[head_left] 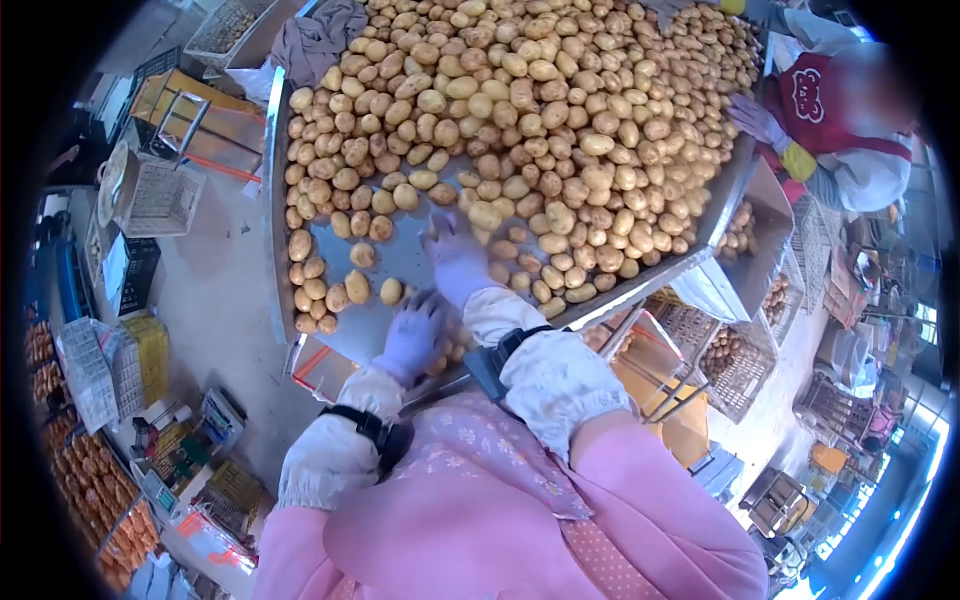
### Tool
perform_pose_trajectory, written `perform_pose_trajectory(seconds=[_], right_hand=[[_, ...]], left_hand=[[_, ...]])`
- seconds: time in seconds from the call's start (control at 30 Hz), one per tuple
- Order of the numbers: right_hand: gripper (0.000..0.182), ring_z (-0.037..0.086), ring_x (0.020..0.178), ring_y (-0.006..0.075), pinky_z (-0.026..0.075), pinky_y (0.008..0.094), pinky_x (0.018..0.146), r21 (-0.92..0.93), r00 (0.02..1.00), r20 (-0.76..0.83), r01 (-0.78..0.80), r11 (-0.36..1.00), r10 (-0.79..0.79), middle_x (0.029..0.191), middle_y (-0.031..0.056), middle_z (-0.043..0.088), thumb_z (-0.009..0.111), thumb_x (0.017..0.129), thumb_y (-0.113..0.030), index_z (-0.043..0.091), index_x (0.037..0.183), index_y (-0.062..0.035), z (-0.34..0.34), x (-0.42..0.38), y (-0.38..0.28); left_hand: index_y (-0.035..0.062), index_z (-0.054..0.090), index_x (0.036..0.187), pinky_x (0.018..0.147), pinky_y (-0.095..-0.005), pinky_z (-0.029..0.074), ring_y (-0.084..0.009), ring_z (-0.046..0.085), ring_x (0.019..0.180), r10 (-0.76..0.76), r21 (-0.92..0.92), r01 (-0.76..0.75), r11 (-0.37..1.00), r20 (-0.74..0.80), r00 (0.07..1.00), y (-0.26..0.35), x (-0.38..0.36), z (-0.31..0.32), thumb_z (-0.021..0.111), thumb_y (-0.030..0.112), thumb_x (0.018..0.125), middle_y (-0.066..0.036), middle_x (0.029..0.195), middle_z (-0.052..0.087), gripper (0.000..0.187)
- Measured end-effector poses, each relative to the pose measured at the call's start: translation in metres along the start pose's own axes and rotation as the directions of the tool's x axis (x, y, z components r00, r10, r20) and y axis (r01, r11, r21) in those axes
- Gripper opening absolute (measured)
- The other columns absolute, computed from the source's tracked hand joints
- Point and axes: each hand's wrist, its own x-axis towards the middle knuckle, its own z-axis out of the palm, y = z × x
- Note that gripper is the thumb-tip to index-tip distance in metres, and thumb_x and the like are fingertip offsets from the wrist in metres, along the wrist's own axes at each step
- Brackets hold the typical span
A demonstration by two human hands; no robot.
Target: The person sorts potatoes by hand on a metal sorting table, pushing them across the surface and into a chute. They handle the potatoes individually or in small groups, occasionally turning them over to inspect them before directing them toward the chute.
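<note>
A large heap of potatoes [520, 110] covers most of a metal sorting table [345, 255]. My left hand [413, 332], in a purple glove, rests low over the table near its front edge, with a few potatoes beside it. Ahead and to the right, my right hand [455, 255], gloved the same way, reaches over the bare metal at the edge of the heap. Its fingers are spread and point toward the potatoes. The left fingers are partly blurred, and what lies under them is hidden.
A co-worker in a red apron [815, 100] stands at the right side with a gloved hand near the heap. Plastic crates [160, 198] stand on the floor at left, and a crate [745, 370] holds potatoes at right. A grey cloth [315, 45] lies on the table's far left corner.
</note>
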Motion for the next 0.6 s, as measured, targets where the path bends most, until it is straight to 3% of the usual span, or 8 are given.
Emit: perform_pose_trajectory(seconds=[0.07, 0.17, 0.2, 0.27, 0.33, 0.37, 0.43, 0.6], right_hand=[[0.044, 0.051, 0.134, 0.0361, 0.051, 0.0439, 0.101, 0.028, 0.832, 0.550, -0.101, 0.994, 0.069, 0.149, 0.0150, 0.051, 0.057, 0.091, -0.010, 0.058, 0.135, -0.0139, -0.009, 0.010, -0.010], [0.042, 0.063, 0.119, 0.0291, 0.055, 0.0388, 0.094, 0.495, 0.998, 0.061, -0.002, 0.869, -0.033, 0.138, 0.0139, 0.061, 0.065, 0.089, -0.008, 0.065, 0.130, -0.0129, -0.005, -0.063, 0.032], [0.032, 0.065, 0.111, 0.0229, 0.054, 0.0316, 0.093, 0.742, 0.876, 0.292, -0.460, 0.487, 0.384, 0.129, 0.0119, 0.066, 0.065, 0.092, -0.006, 0.070, 0.122, -0.0125, -0.038, -0.098, 0.039], [0.035, 0.062, 0.116, 0.0207, 0.049, 0.0334, 0.101, 0.146, 0.912, -0.401, -0.030, 0.989, 0.087, 0.123, 0.0102, 0.066, 0.060, 0.093, 0.003, 0.063, 0.127, -0.0044, -0.071, -0.172, 0.145], [0.043, 0.060, 0.120, 0.0263, 0.049, 0.0329, 0.104, 0.110, 0.668, -0.415, -0.638, 0.762, 0.618, 0.136, 0.0143, 0.058, 0.056, 0.100, -0.006, 0.050, 0.142, 0.0014, -0.141, -0.266, 0.216], [0.052, 0.053, 0.131, 0.0298, 0.041, 0.0387, 0.111, 0.495, 0.449, -0.567, -0.484, 0.721, 0.691, 0.150, 0.0186, 0.048, 0.059, 0.099, -0.011, 0.046, 0.149, -0.0023, -0.168, -0.309, 0.263], [0.059, 0.042, 0.142, 0.0372, 0.040, 0.0447, 0.115, -0.249, 0.306, -0.710, -0.951, 0.180, 0.635, 0.151, 0.0253, 0.046, 0.072, 0.090, -0.018, 0.052, 0.144, -0.0036, -0.222, -0.334, 0.249], [0.055, 0.040, 0.143, 0.0390, 0.036, 0.0497, 0.115, 0.444, 0.614, -0.418, -0.506, 0.740, 0.670, 0.151, 0.0242, 0.045, 0.068, 0.093, -0.025, 0.055, 0.142, -0.0062, -0.147, -0.226, 0.196]], left_hand=[[0.0082, 0.063, 0.130, 0.101, -0.0502, 0.048, -0.0364, 0.059, 0.122, 0.060, -0.015, -0.060, 0.998, 0.045, 0.997, -0.021, -0.018, -0.012, 0.060, 0.014, 0.087, -0.016, 0.132, 0.062, 0.043], [0.0112, 0.064, 0.130, 0.092, -0.0487, 0.053, -0.0421, 0.063, 0.111, -0.145, -0.126, 0.148, 0.981, 0.031, 0.989, -0.047, -0.030, -0.028, 0.059, 0.013, 0.088, -0.019, 0.127, 0.064, 0.043], [0.0114, 0.064, 0.131, 0.094, -0.0485, 0.052, -0.0418, 0.062, 0.112, -0.247, -0.044, 0.251, 0.967, 0.088, 0.965, -0.045, -0.015, -0.053, 0.058, 0.013, 0.090, -0.019, 0.127, 0.064, 0.042], [0.0124, 0.063, 0.134, 0.100, -0.0497, 0.048, -0.0426, 0.059, 0.119, -0.356, -0.010, 0.357, 0.934, 0.045, 0.933, -0.054, 0.019, -0.077, 0.058, 0.017, 0.092, -0.020, 0.133, 0.061, 0.043], [0.0133, 0.062, 0.136, 0.105, -0.0511, 0.046, -0.0437, 0.055, 0.125, -0.342, -0.070, 0.339, 0.938, -0.050, 0.938, -0.073, 0.052, -0.071, 0.059, 0.020, 0.092, -0.021, 0.138, 0.059, 0.044], [0.0143, 0.060, 0.138, 0.107, -0.0533, 0.043, -0.0475, 0.049, 0.131, -0.314, 0.067, 0.327, 0.942, -0.162, 0.936, -0.080, 0.067, -0.061, 0.062, 0.024, 0.091, -0.022, 0.143, 0.054, 0.049], [0.0152, 0.058, 0.141, 0.110, -0.0556, 0.041, -0.0513, 0.043, 0.137, -0.259, 0.193, 0.315, 0.929, -0.267, 0.928, -0.073, 0.079, -0.049, 0.065, 0.028, 0.089, -0.024, 0.148, 0.050, 0.054], [0.0175, 0.056, 0.144, 0.122, -0.0562, 0.026, -0.0565, 0.027, 0.145, -0.153, 0.093, 0.159, 0.983, -0.068, 0.986, -0.017, 0.068, -0.019, 0.065, 0.034, 0.092, -0.019, 0.158, 0.039, 0.056]])
